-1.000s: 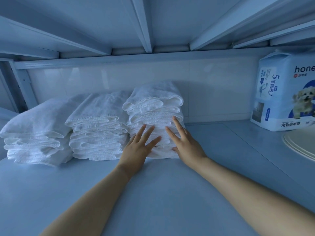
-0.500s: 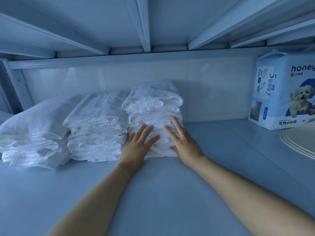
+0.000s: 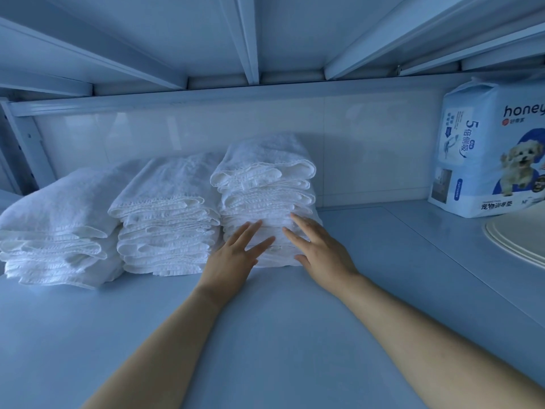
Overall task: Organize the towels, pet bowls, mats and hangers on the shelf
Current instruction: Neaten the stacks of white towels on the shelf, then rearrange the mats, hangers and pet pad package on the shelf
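Three soft-looking towel stacks (image 3: 165, 208) line the back of the shelf (image 3: 280, 335); the left hand (image 3: 233, 258) and right hand (image 3: 321, 252) press flat-fingered, gripping nothing, against the rightmost stack (image 3: 265, 184), which likely slumps unless cupped from both sides.

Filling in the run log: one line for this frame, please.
phase: towel tidying | left hand: open, pressing rightmost towel stack front | right hand: open, same stack | nearby: pet-pad pack

Towels (image 3: 265, 199): white cloth, nubby, matt. Shelf (image 3: 265, 335): smooth painted metal, faint sheen. Pack (image 3: 495, 149) right of hands: glossy printed plastic. Back wall (image 3: 368, 149): glossy tile.
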Demonstrator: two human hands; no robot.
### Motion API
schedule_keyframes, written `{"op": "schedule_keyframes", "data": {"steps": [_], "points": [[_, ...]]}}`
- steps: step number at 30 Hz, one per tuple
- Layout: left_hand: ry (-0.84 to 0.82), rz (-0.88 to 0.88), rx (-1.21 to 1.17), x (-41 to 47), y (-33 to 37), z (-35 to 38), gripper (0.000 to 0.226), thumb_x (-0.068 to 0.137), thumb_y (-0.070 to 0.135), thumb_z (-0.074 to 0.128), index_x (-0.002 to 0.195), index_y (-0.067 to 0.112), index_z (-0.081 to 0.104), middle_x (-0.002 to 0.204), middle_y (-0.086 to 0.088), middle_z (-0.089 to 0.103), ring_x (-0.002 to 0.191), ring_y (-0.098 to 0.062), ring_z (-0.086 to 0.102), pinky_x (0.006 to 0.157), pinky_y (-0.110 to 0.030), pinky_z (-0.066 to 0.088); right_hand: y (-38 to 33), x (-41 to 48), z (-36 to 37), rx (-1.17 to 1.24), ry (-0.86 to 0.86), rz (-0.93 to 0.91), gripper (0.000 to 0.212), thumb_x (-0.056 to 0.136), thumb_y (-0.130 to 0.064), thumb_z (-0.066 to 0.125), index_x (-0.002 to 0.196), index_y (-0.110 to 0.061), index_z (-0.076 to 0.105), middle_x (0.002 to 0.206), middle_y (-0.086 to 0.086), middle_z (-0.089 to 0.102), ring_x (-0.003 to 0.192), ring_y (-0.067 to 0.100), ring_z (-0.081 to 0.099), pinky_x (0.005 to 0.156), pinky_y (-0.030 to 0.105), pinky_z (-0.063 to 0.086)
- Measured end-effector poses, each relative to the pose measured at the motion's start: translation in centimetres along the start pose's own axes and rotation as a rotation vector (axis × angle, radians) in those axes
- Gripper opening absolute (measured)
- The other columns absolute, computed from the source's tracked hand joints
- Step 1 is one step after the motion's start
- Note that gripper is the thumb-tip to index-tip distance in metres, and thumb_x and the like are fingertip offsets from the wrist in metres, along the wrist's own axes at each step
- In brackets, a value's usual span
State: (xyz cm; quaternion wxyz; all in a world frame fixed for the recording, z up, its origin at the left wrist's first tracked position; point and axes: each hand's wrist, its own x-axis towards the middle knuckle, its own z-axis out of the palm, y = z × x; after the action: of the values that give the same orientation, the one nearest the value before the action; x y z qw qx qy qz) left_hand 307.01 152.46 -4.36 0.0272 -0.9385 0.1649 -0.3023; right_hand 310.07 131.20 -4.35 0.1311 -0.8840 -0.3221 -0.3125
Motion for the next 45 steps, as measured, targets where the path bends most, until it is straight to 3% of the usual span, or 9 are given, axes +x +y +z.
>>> {"op": "schedule_keyframes", "data": {"steps": [3, 9, 15, 20, 27, 34, 40, 45], "points": [[-0.006, -0.006, -0.044, 0.2, -0.2, 0.2, 0.06, 0.093, 0.022, 0.052, 0.139, 0.05, 0.027, 0.156, 0.018, 0.006, 0.144, -0.008, 0.008, 0.088, -0.033, 0.049, 0.5, 0.5, 0.6, 0.006, -0.047, 0.054, 0.052, 0.093, -0.016, 0.053, 0.142, -0.025, 0.037, 0.156, -0.01, 0.012, 0.14, 0.01, 0.021, 0.099, 0.033, 0.043], [-0.063, -0.022, -0.024, 0.0, 0.2, -0.7, 0.052, 0.096, 0.034, 0.044, 0.142, 0.048, 0.022, 0.156, 0.017, 0.003, 0.144, -0.008, 0.006, 0.089, -0.033, 0.048, 0.1, 0.9, -0.3, 0.072, -0.06, 0.081, 0.046, 0.093, -0.015, 0.053, 0.137, -0.026, 0.045, 0.154, -0.01, 0.021, 0.136, 0.01, 0.029, 0.095, 0.033, 0.044], [0.083, -0.112, -0.103, 0.0, 2.6, -3.0, 0.044, 0.092, 0.039, 0.049, 0.135, 0.036, 0.043, 0.146, 0.008, 0.035, 0.13, -0.017, 0.039, 0.067, -0.034, 0.052, 0.8, -0.6, -3.4, 0.066, -0.039, 0.052, 0.043, 0.092, -0.023, 0.056, 0.134, -0.026, 0.048, 0.146, -0.006, 0.035, 0.131, 0.016, 0.036, 0.089, 0.037, 0.048], [0.173, -0.047, -0.153, 1.3, 7.3, -4.3, 0.037, 0.09, 0.037, 0.052, 0.127, 0.03, 0.052, 0.133, 0.006, 0.048, 0.116, -0.018, 0.051, 0.057, -0.026, 0.046, 2.2, -3.8, -6.8, 0.066, -0.029, 0.11, 0.043, 0.093, -0.032, 0.051, 0.136, -0.026, 0.045, 0.146, -0.006, 0.035, 0.131, 0.016, 0.034, 0.092, 0.038, 0.047], [0.166, 0.035, -0.244, 3.7, 18.6, -5.5, 0.036, 0.09, 0.039, 0.051, 0.124, 0.027, 0.054, 0.128, 0.002, 0.051, 0.112, -0.022, 0.053, 0.062, -0.033, 0.05, 7.3, -12.1, -14.2, 0.008, -0.025, 0.229, 0.047, 0.095, -0.036, 0.044, 0.14, -0.023, 0.037, 0.146, -0.004, 0.03, 0.13, 0.016, 0.034, 0.092, 0.038, 0.046], [0.159, 0.184, -0.378, 5.4, 33.5, -7.9, 0.033, 0.092, 0.044, 0.045, 0.121, 0.031, 0.055, 0.12, 0.009, 0.055, 0.105, -0.016, 0.055, 0.065, -0.031, 0.051, 12.9, -23.3, -23.6, -0.074, 0.027, 0.319, 0.039, 0.093, -0.033, 0.049, 0.128, -0.014, 0.05, 0.13, -0.001, 0.047, 0.119, 0.019, 0.046, 0.089, 0.036, 0.045], [0.189, 0.351, -0.46, 6.8, 47.4, -10.7, 0.037, 0.089, 0.044, 0.042, 0.114, 0.024, 0.062, 0.108, 0.005, 0.064, 0.093, -0.021, 0.061, 0.065, -0.028, 0.042, 16.7, -33.3, -32.7, -0.212, 0.075, 0.439, 0.032, 0.09, -0.034, 0.053, 0.115, -0.014, 0.057, 0.115, 0.0, 0.057, 0.106, 0.021, 0.053, 0.071, 0.03, 0.043], [0.187, 0.467, -0.574, 8.5, 58.2, -11.8, 0.035, 0.092, 0.045, 0.044, 0.113, 0.024, 0.063, 0.107, 0.005, 0.065, 0.096, -0.022, 0.061, 0.067, -0.028, 0.041, 19.3, -41.2, -39.8, -0.351, 0.101, 0.569, 0.035, 0.092, -0.036, 0.051, 0.119, -0.013, 0.056, 0.117, 0.001, 0.057, 0.109, 0.022, 0.051, 0.08, 0.035, 0.045]]}}
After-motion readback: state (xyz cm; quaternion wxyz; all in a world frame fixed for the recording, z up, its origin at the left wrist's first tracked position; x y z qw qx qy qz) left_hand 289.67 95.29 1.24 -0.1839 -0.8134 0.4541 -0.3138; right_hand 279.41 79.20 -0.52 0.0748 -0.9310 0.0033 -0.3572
